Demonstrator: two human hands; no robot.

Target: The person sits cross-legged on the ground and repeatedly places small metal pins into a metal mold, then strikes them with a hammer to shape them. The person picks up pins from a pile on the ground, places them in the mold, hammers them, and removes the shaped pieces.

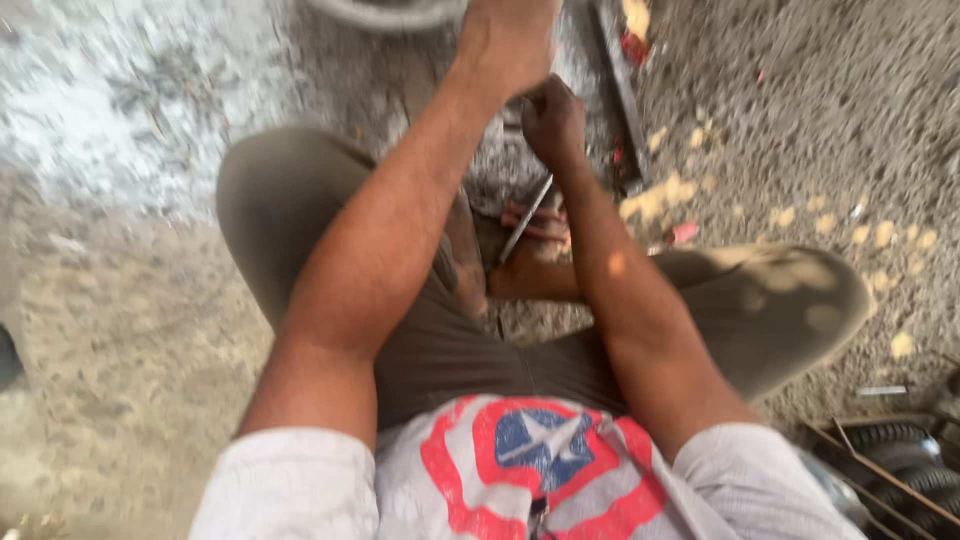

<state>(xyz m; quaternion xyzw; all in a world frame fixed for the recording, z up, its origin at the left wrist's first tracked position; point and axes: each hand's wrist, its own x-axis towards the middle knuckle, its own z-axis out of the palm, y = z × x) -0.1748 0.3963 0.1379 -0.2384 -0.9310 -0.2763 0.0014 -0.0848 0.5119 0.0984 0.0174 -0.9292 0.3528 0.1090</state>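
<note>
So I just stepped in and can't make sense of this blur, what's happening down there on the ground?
A person is squatting on rough, dusty ground, knees spread, both arms reaching forward between them. The right hand is closed around a thin metal rod that slants down toward the feet. The left hand is pressed on something just ahead, partly cut off by the frame edge, so what it holds is unclear. A long metal bar lies on the ground to the right, with pale scraps scattered beside it.

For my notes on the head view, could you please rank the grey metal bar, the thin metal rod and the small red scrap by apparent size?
1. Grey metal bar, lying on the ground beyond the hands.
2. Thin metal rod, held in the right hand; part is hidden in the fist, so the first two places are unsure.
3. Small red scrap.
</note>
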